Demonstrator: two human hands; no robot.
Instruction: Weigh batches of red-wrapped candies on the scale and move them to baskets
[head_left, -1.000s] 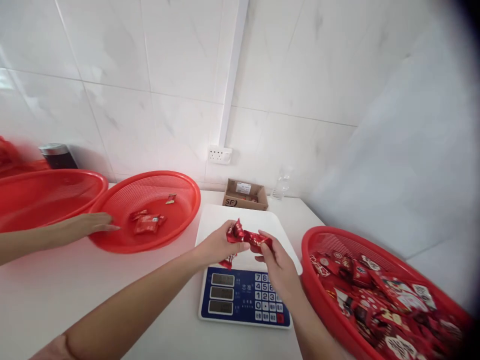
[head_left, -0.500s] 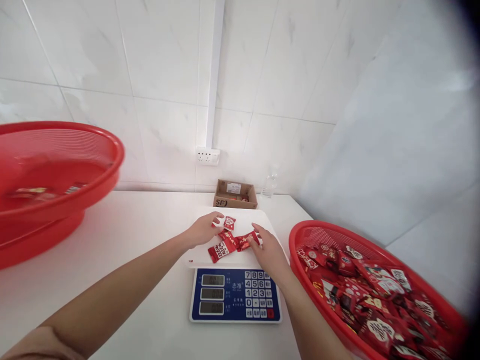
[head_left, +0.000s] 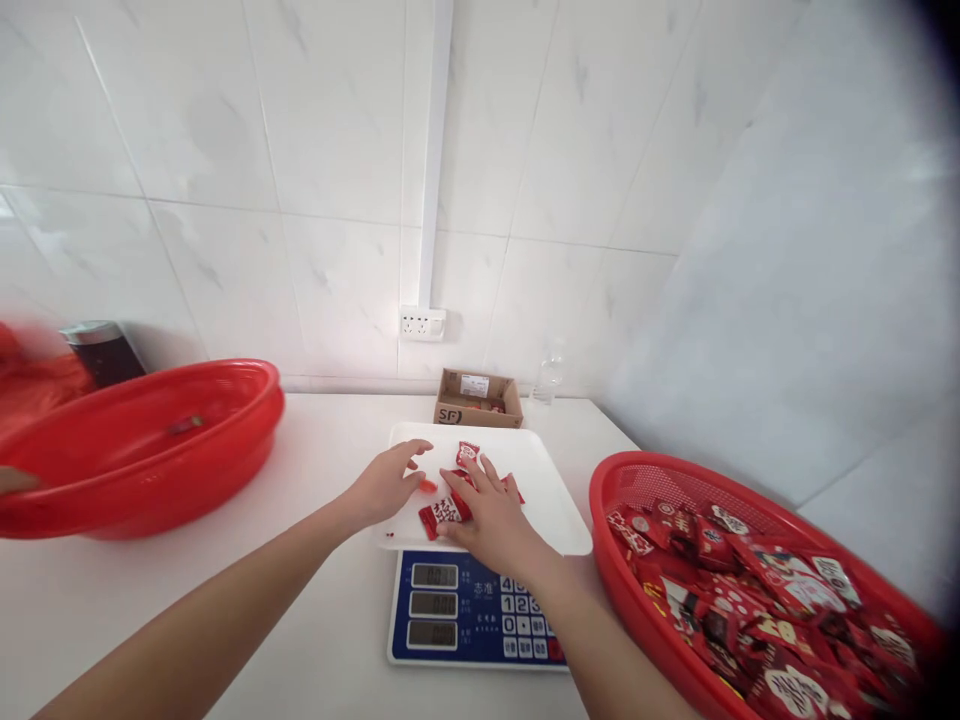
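Observation:
Red snack packets [head_left: 441,513] lie on the white weighing tray [head_left: 551,505] of a digital scale with a blue keypad panel [head_left: 480,630]. My right hand [head_left: 495,515] is over these packets, fingers spread and partly covering them; it seems to touch them but grips none. A smaller red packet [head_left: 467,450] sits just beyond its fingertips. At the tray's left side, my left hand [head_left: 384,487] is held open with fingers apart. Close to its thumb is a small orange-red piece [head_left: 427,486], whose kind I cannot make out.
On the right stands a red basket [head_left: 611,475] full of red packets. Another person's hand [head_left: 16,481] is at the rim of stacked red baskets [head_left: 247,440] on the left. Behind the scale are a cardboard box [head_left: 478,413] and a clear plastic bottle [head_left: 548,378].
My right hand has moved left over the packets, while my left hand has drawn back slightly from them. The stacked baskets on the left have come down, and another person's hand now shows there.

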